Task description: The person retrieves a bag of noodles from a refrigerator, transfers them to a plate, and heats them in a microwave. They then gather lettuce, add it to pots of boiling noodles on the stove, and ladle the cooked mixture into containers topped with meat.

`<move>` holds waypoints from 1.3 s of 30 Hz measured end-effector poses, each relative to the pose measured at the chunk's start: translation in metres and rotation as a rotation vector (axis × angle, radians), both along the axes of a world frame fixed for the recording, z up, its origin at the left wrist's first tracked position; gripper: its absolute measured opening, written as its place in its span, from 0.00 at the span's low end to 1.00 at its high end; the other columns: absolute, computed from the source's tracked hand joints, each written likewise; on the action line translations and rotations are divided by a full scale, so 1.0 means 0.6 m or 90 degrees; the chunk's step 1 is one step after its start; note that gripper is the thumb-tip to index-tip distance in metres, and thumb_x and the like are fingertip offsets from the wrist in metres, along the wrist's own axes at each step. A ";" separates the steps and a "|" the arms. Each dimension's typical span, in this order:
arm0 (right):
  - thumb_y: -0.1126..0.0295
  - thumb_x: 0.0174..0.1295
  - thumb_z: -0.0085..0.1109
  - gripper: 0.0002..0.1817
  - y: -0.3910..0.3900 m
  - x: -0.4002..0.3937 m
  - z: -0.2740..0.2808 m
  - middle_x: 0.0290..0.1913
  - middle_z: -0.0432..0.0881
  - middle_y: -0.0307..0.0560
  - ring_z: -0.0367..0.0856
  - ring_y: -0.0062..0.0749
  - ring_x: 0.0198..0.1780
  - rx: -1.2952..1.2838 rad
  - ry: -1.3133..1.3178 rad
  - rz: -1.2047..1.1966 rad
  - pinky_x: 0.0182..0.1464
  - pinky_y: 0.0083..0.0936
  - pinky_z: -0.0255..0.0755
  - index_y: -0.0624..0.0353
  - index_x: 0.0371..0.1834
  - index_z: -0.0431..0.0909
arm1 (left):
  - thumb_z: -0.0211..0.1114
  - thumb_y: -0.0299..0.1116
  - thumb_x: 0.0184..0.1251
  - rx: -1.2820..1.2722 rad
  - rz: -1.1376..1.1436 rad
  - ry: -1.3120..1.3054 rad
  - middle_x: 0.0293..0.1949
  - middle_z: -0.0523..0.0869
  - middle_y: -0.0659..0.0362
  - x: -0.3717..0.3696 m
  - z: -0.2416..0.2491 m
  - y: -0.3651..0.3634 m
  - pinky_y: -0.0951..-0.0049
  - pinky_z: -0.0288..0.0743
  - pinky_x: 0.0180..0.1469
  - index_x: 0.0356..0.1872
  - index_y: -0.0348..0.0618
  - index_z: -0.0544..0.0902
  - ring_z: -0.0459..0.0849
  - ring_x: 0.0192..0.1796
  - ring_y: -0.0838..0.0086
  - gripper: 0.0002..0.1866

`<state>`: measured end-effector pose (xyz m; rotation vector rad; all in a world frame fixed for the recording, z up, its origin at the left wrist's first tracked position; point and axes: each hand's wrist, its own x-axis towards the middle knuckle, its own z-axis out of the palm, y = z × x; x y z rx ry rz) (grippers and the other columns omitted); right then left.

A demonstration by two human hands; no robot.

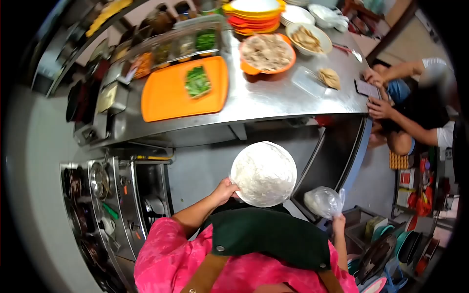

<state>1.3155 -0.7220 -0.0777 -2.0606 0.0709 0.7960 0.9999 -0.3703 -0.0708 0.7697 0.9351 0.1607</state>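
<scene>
My left hand [226,191] grips the lower left edge of a round white container [264,174], which looks wrapped in clear plastic and sits in front of my green apron. Out to the right, my right hand [338,222] is closed on the gathered neck of a clear plastic bag [323,202] with something pale inside. Both things are held up over the floor, apart from each other and from the counter.
Ahead, a steel counter [254,100] carries an orange tray [166,93] with greens, an orange bowl [267,53] of food and stacked dishes. At the right sits a person [415,97] with a phone. A stove [115,210] stands left, dish racks right.
</scene>
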 end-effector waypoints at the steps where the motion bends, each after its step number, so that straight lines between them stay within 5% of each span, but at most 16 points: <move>1: 0.69 0.55 0.48 0.10 0.009 -0.012 -0.023 0.23 0.70 0.35 0.63 0.18 0.22 -0.026 -0.060 0.068 0.24 0.19 0.58 0.63 0.35 0.75 | 0.53 0.23 0.51 0.009 0.012 -0.012 0.42 0.79 0.55 -0.034 0.026 0.006 0.72 0.78 0.35 0.48 0.36 0.69 0.80 0.38 0.70 0.19; 3: 0.67 0.56 0.47 0.11 0.103 -0.061 0.012 0.24 0.71 0.38 0.65 0.21 0.20 -0.019 -0.170 0.115 0.23 0.20 0.62 0.63 0.35 0.74 | 0.52 0.23 0.51 0.016 0.094 -0.017 0.41 0.79 0.55 -0.105 0.081 0.021 0.71 0.78 0.37 0.49 0.36 0.69 0.80 0.40 0.69 0.19; 6: 0.65 0.55 0.46 0.16 0.278 -0.122 0.106 0.32 0.74 0.46 0.73 0.32 0.23 0.209 0.031 -0.124 0.20 0.29 0.73 0.63 0.43 0.70 | 0.51 0.22 0.51 0.075 0.143 -0.043 0.41 0.79 0.54 -0.206 0.109 0.061 0.73 0.79 0.34 0.49 0.36 0.69 0.81 0.38 0.69 0.20; 11: 0.66 0.57 0.46 0.18 0.499 -0.111 0.186 0.44 0.74 0.48 0.75 0.34 0.39 0.395 0.085 -0.065 0.25 0.27 0.74 0.61 0.49 0.68 | 0.49 0.21 0.50 0.171 0.306 -0.079 0.38 0.79 0.52 -0.288 0.139 0.137 0.77 0.80 0.26 0.48 0.34 0.69 0.82 0.34 0.70 0.19; 15: 0.66 0.46 0.62 0.34 0.651 -0.050 0.204 0.49 0.71 0.50 0.73 0.37 0.45 0.386 -0.062 0.190 0.46 0.28 0.70 0.63 0.57 0.59 | 0.50 0.22 0.50 0.184 0.404 -0.088 0.35 0.80 0.51 -0.284 0.148 0.208 0.73 0.78 0.29 0.41 0.29 0.72 0.81 0.32 0.67 0.15; 17: 0.68 0.40 0.67 0.45 0.695 -0.052 0.234 0.55 0.65 0.58 0.66 0.45 0.55 0.295 -0.184 0.329 0.58 0.30 0.58 0.65 0.61 0.51 | 0.52 0.24 0.51 0.174 0.419 -0.090 0.36 0.80 0.52 -0.279 0.141 0.247 0.72 0.76 0.31 0.43 0.33 0.72 0.81 0.34 0.66 0.15; 18: 0.69 0.38 0.68 0.50 0.713 -0.029 0.203 0.60 0.57 0.66 0.56 0.49 0.62 0.125 -0.503 0.336 0.62 0.31 0.50 0.67 0.63 0.46 | 0.51 0.23 0.51 0.153 0.430 -0.099 0.36 0.80 0.51 -0.278 0.138 0.264 0.73 0.77 0.30 0.42 0.31 0.72 0.81 0.33 0.65 0.15; 19: 0.72 0.42 0.64 0.43 0.725 -0.037 0.203 0.61 0.55 0.66 0.52 0.49 0.64 0.144 -0.722 0.263 0.64 0.33 0.46 0.67 0.61 0.49 | 0.50 0.23 0.52 0.134 0.438 -0.111 0.36 0.79 0.50 -0.272 0.134 0.283 0.74 0.78 0.29 0.42 0.29 0.71 0.82 0.33 0.64 0.15; 21: 0.75 0.45 0.60 0.36 0.743 -0.076 0.229 0.58 0.60 0.61 0.58 0.47 0.60 0.258 -0.876 0.296 0.60 0.33 0.54 0.66 0.59 0.54 | 0.50 0.22 0.52 0.125 0.453 -0.121 0.36 0.79 0.48 -0.264 0.123 0.314 0.75 0.79 0.29 0.42 0.27 0.71 0.82 0.32 0.63 0.15; 23: 0.76 0.51 0.54 0.18 0.779 -0.147 0.230 0.42 0.75 0.48 0.74 0.33 0.40 0.366 -0.484 0.461 0.38 0.23 0.70 0.58 0.48 0.70 | 0.49 0.22 0.52 0.113 0.468 -0.125 0.35 0.79 0.46 -0.257 0.123 0.332 0.76 0.80 0.28 0.42 0.25 0.70 0.82 0.31 0.61 0.15; 25: 0.75 0.53 0.53 0.11 0.836 -0.229 0.223 0.36 0.77 0.46 0.76 0.29 0.37 0.429 -0.336 0.591 0.36 0.22 0.70 0.60 0.41 0.74 | 0.47 0.21 0.52 0.112 0.460 -0.090 0.35 0.79 0.44 -0.251 0.131 0.349 0.76 0.80 0.28 0.42 0.23 0.69 0.82 0.31 0.59 0.15; 27: 0.73 0.53 0.54 0.11 0.901 -0.296 0.227 0.34 0.76 0.51 0.76 0.34 0.32 0.512 -0.349 0.679 0.36 0.24 0.70 0.62 0.41 0.75 | 0.48 0.22 0.52 0.149 0.439 -0.084 0.35 0.80 0.46 -0.247 0.138 0.351 0.75 0.80 0.28 0.45 0.25 0.69 0.83 0.31 0.61 0.17; 31: 0.72 0.52 0.56 0.12 0.995 -0.356 0.187 0.26 0.74 0.45 0.73 0.28 0.27 0.422 -0.299 0.834 0.32 0.22 0.68 0.65 0.39 0.73 | 0.51 0.23 0.50 0.130 0.479 -0.074 0.38 0.79 0.48 -0.241 0.149 0.349 0.69 0.80 0.33 0.47 0.29 0.69 0.82 0.33 0.62 0.19; 35: 0.72 0.57 0.53 0.07 0.993 -0.335 0.227 0.27 0.76 0.40 0.72 0.21 0.27 0.652 -0.118 0.595 0.30 0.15 0.66 0.62 0.37 0.74 | 0.51 0.22 0.49 0.090 0.463 -0.049 0.38 0.79 0.47 -0.271 0.152 0.366 0.68 0.80 0.34 0.47 0.27 0.68 0.82 0.34 0.61 0.20; 39: 0.69 0.60 0.50 0.09 0.973 -0.316 0.273 0.31 0.76 0.40 0.73 0.20 0.29 0.681 0.009 0.505 0.31 0.14 0.68 0.60 0.41 0.72 | 0.50 0.22 0.50 0.106 0.457 -0.098 0.38 0.79 0.46 -0.289 0.151 0.389 0.69 0.80 0.32 0.45 0.25 0.69 0.82 0.33 0.61 0.19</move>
